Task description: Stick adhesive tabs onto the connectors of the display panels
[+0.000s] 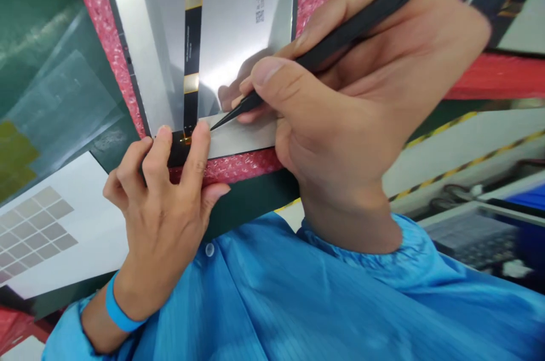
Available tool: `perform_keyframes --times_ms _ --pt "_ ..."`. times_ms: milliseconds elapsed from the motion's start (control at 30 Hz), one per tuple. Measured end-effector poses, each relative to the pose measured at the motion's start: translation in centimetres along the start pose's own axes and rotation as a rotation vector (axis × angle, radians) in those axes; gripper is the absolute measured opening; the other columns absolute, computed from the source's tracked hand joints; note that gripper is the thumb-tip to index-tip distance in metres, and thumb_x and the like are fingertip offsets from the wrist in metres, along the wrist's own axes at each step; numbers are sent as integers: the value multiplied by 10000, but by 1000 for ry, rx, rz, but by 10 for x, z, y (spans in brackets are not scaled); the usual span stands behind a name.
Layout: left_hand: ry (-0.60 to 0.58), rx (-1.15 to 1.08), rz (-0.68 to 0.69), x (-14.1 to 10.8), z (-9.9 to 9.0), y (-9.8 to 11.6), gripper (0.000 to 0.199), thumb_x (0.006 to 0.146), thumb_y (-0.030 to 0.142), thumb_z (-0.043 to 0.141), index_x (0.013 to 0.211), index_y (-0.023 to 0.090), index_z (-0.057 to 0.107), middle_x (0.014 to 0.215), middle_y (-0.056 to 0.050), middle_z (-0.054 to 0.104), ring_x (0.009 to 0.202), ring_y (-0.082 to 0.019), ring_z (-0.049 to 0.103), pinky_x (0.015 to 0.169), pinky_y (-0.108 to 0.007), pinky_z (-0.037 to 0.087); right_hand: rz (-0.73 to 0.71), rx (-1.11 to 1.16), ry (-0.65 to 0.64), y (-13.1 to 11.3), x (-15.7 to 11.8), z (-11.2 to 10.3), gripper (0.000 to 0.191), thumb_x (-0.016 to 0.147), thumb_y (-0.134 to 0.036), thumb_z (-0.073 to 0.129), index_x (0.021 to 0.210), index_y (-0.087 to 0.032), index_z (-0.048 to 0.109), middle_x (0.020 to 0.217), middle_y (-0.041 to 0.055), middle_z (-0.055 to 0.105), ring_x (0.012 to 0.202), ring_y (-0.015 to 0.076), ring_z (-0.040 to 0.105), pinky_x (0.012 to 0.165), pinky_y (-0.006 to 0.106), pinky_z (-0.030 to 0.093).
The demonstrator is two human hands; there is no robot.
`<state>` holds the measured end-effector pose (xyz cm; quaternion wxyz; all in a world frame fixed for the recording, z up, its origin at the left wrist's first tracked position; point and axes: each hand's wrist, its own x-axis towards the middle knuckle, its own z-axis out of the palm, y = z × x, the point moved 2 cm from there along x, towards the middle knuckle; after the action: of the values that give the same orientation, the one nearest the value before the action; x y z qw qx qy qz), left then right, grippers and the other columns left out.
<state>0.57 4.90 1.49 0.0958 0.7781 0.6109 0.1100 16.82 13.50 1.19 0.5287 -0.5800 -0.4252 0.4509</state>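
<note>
A silvery panel [242, 20] with a black flex strip [193, 37] down its middle lies on pink bubble wrap [242, 168]. My left hand [164, 208] rests at the panel's near edge, its fingers apart, with fingertips pressing on either side of the strip's lower end. Black tweezers [349, 29] are held in my right hand [353, 94], between thumb and fingers. Their pointed tip touches or nearly touches the index fingertip of my left hand, just right of the strip. Whether the tips grip anything is too small to tell.
Left of the panel are clear plastic sheets [63, 105], yellow squares [15, 151] and a white sheet with grey squares [97, 213] on the green mat [251, 202]. Another panel [523, 26] lies at the upper right. Equipment [477, 236] stands at lower right.
</note>
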Motion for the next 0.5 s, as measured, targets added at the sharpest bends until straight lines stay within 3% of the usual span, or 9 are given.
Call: perform_keyframes --times_ms 167,267,367,500 --pt "-29 47 -78 -7 -3 -2 693 993 642 661 1628 398 524 1620 -196 498 1478 -506 422 1144 -681 258 -84 62 2 19 4 0 307 862 -312 896 871 -318 589 769 -30 628 767 234 758 548 362 606" --pt "21 34 -134 -12 -4 -4 696 973 645 690 1601 372 559 1662 -200 472 1531 -534 373 1168 -722 215 -108 71 28 28 7 2 354 847 -373 909 883 -321 560 731 -42 652 715 228 744 524 358 590" --pt "96 17 -134 -22 -12 -13 615 1031 587 646 1572 300 585 1677 -199 481 1574 -495 371 1209 -692 227 -69 88 15 31 9 2 351 836 -402 912 885 -346 568 729 -50 684 716 227 745 561 372 604" --pt "249 -18 -59 -53 -36 -33 438 1108 370 568 1496 173 620 1517 -204 654 1504 -371 550 1263 -572 311 -88 165 1 33 19 -6 312 772 -311 944 845 -362 645 701 -44 706 668 237 748 498 363 549"
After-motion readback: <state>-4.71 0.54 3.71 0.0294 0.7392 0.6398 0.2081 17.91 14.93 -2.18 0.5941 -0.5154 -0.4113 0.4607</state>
